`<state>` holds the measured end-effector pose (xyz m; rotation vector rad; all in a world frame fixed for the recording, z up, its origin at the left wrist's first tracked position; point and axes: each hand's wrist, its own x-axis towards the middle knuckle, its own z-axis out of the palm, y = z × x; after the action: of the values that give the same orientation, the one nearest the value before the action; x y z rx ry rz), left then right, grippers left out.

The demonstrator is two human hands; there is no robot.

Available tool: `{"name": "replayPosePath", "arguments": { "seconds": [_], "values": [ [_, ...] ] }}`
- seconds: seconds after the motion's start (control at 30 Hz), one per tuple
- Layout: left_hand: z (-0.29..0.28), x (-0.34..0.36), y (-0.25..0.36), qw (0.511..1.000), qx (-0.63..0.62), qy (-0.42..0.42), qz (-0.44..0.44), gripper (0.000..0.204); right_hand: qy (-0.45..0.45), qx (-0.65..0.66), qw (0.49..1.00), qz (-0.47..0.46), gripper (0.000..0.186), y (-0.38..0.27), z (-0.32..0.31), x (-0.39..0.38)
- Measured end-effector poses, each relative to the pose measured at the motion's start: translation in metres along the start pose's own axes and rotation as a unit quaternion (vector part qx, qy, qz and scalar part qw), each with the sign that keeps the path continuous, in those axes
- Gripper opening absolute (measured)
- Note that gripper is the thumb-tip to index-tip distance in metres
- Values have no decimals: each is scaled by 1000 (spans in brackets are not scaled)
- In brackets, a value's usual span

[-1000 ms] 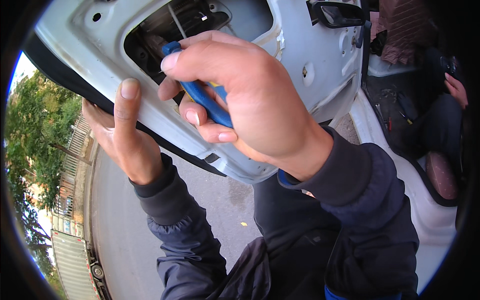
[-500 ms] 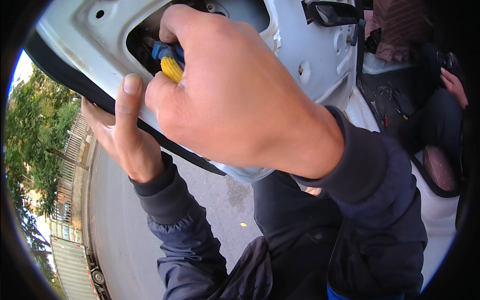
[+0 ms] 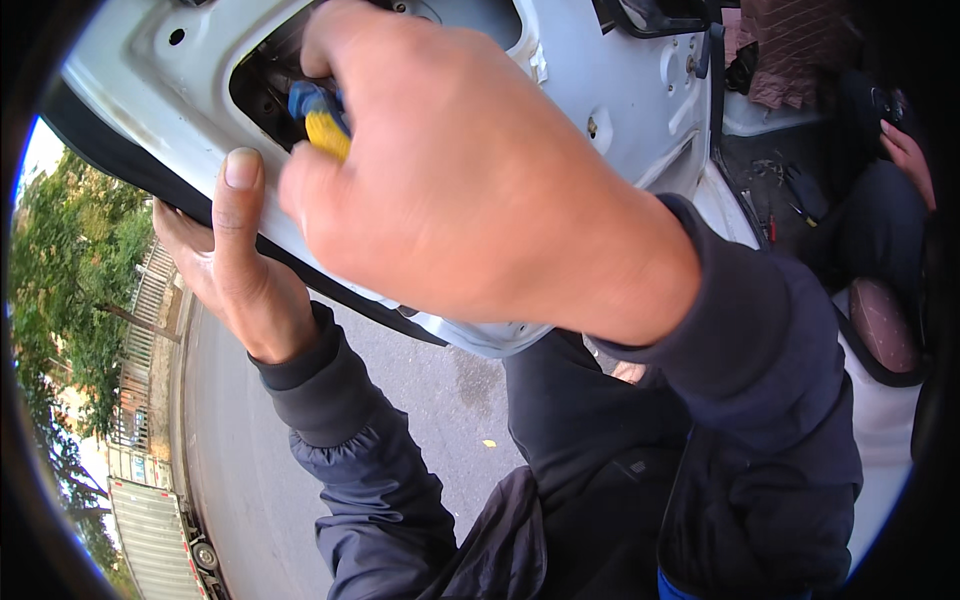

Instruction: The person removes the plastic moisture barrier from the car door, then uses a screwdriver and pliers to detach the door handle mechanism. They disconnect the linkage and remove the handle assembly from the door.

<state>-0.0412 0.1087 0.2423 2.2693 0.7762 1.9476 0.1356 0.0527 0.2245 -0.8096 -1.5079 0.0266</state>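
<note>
In front of the bare white car door (image 3: 125, 85), my right hand (image 3: 430, 190) is closed around a blue-and-yellow tool handle (image 3: 326, 132). The handle sits at the mouth of a large opening (image 3: 262, 92) in the door's inner panel. Its far end is hidden in the dark cavity and behind my fingers, so its exact kind does not show. My left hand (image 3: 245, 265) grips the door's edge over the black rubber seal (image 3: 120, 165). Its thumb points up on the inner side, and the fingers reach round to the outer side.
A black inner door handle (image 3: 655, 15) sits at the top right. Another person's hand (image 3: 908, 160) rests by dark trousers at the far right, near tools (image 3: 800, 205) on the car floor. Grey road (image 3: 430, 420), a fence (image 3: 140, 350) and a parked truck (image 3: 155, 530) lie beyond.
The door and my right hand appear slightly higher and further left in view. My right hand is blurred by motion and still holds the handle; my left hand keeps its grip.
</note>
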Motion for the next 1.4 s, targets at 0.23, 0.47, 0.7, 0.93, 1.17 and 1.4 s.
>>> {"name": "replayPosePath", "arguments": {
  "seconds": [0.23,0.47,0.7,0.93,1.17,1.4],
  "values": [
    [3,1,8,993,-81,11,-90,88,146,19,975,-164,9,17,33,3],
    [2,-6,7,993,-101,24,-60,62,26,139,990,14,22,5,12,5],
    [-3,-9,-2,997,50,-1,64,69,-21,-37,999,-20,28,-2,9,11],
    [1,-5,-5,996,-74,29,-44,72,-59,-139,980,-127,31,-3,0,12],
    [5,2,-3,989,-124,28,-78,74,-5,-74,997,-38,31,0,-9,-22],
    [3,3,-3,995,-72,27,-65,69,-10,33,996,87,48,6,-46,-61]
  ]
}}
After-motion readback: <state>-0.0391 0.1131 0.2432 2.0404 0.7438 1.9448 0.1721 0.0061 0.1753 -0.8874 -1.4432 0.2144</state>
